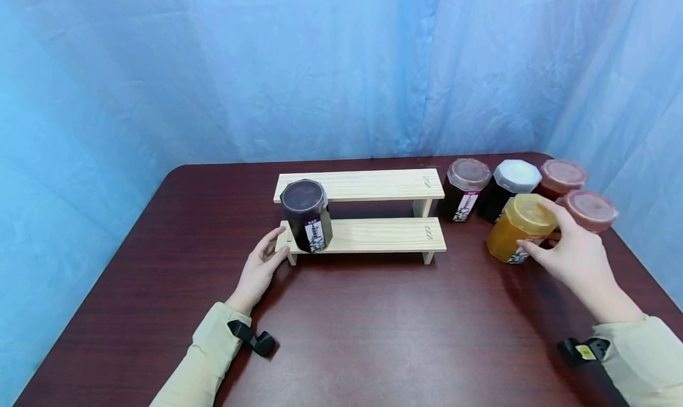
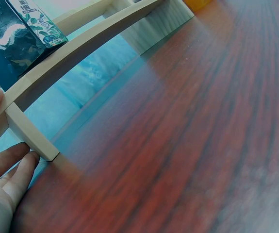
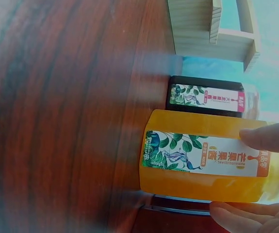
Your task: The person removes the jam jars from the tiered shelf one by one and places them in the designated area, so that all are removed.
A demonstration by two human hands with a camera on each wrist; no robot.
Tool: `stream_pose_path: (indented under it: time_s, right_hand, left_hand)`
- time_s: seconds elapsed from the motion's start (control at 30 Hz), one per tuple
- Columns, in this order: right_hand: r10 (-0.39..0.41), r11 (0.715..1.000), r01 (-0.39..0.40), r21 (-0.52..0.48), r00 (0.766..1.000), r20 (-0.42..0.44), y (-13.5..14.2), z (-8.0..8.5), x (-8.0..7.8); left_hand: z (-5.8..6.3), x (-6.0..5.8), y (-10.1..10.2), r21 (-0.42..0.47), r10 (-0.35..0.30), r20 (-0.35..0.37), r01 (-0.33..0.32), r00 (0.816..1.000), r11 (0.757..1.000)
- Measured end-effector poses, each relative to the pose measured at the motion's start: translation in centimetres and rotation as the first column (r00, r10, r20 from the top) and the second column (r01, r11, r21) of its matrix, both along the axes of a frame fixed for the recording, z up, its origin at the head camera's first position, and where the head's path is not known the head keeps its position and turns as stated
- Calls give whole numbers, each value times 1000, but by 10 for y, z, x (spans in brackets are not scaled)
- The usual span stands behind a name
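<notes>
My right hand (image 1: 578, 256) grips a jar of yellow mango jam (image 3: 202, 179) near its lid, thumb on one side and fingers on the other. Whether its base touches the table cannot be told. My left hand (image 1: 259, 270) holds the left end of a two-tier wooden shelf (image 1: 373, 235), thumb and fingers about the lower board's end; in the left wrist view, fingertips (image 2: 25, 162) are at the shelf's leg. A dark jam jar (image 1: 306, 217) stands upright on the lower board, close beside that hand.
Right of the shelf are a dark jar (image 1: 461, 196), a white-lidded dark jar (image 1: 512, 178) and two red jars, one at the back (image 1: 561, 178) and one nearer (image 1: 589, 211), partly hidden by my right hand. Blue curtains (image 1: 320, 69) border the dark wooden table (image 1: 363, 336).
</notes>
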State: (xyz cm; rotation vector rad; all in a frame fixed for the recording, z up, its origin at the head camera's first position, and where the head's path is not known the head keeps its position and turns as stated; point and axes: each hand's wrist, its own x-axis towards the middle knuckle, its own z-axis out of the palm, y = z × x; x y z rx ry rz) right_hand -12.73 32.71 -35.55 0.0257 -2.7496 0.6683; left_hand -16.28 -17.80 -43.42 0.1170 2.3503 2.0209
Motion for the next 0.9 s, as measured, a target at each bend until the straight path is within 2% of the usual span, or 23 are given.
stream_pose_path:
  time_s: [0.37,0.67,0.9]
  right_hand:
    - [-15,999,17,45,999,-33,0,3,-1]
    - [-4,997,3,83,1000,16,1,8,-2]
    - [-2,995,0,99,1000,16,1,9,-2]
  left_hand:
    - [0,1,0,19,-2,-5,2,1000,1000]
    - [0,1,-1,13,3,-2,-3,1000,1000]
    - [0,0,-1,6,1,4,-1,1000,1000]
